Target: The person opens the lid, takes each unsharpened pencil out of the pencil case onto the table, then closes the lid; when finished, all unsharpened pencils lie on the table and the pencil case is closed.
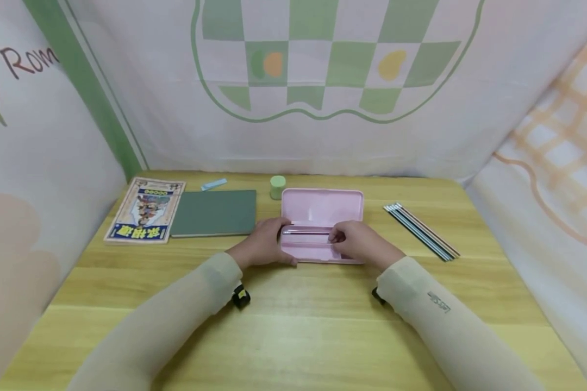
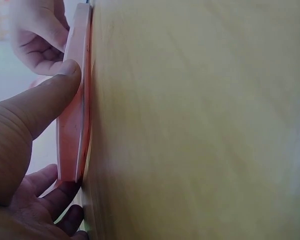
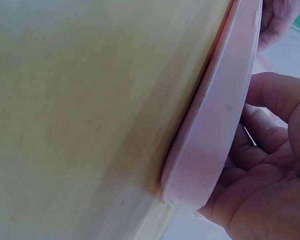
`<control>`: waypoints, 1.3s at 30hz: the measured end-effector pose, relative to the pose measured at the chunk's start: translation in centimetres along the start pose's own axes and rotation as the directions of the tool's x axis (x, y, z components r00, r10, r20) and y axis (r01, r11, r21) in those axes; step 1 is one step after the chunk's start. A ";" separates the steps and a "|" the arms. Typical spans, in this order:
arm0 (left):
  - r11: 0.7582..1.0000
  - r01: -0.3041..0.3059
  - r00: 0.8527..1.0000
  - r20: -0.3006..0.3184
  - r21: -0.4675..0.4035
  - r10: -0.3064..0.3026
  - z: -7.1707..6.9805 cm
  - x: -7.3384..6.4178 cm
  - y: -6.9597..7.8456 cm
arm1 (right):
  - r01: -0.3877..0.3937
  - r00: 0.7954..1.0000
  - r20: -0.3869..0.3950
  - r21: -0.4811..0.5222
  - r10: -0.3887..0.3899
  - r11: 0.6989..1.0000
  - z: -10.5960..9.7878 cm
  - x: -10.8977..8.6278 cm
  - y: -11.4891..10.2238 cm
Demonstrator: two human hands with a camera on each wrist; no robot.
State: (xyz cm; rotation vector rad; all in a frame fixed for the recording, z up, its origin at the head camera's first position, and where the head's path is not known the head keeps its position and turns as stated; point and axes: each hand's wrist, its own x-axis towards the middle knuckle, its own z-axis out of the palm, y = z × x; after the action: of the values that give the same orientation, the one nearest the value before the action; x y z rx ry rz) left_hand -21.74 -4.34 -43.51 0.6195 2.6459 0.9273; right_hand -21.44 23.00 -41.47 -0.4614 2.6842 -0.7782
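An opened pink pencil case lies on the table, lid tipped back toward the far wall. My left hand grips its left end, the thumb pressed along the front wall and the fingers round the end. Inside, a dark pencil lies lengthwise in the back part of the tray. My right hand reaches over the right end, curled fingers at the pencil's right end and seeming to pinch it; in the right wrist view the case wall hides the fingertips.
Several pencils lie slantwise to the right of the case. At the left are a comic-style booklet and a dark green notebook. Behind them lies a small light-blue item. A green cylinder stands behind the case's left corner.
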 end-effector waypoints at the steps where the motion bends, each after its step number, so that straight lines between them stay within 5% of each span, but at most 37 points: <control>1: 1.000 0.000 1.000 -0.001 -0.002 0.000 0.0 0.0 0.0 | 0.001 1.000 0.002 -0.004 -0.001 1.000 0.0 0.0 0.0; 21: 1.000 0.011 1.000 0.019 0.023 -0.011 0.2 0.2 -0.4 | 0.042 0.999 0.015 0.034 -0.042 0.999 -0.1 0.5 1.3; 39: 1.000 0.019 1.000 0.014 0.018 -0.019 0.3 0.1 -0.3 | 0.016 0.996 -0.085 0.101 -0.007 0.995 -1.4 -1.1 2.3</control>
State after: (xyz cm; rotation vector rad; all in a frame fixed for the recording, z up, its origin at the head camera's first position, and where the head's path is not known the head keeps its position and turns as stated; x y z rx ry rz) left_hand -21.85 -4.35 -43.96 0.6014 2.6463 0.8913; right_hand -21.52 25.89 -41.38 -0.4282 2.7053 -0.9535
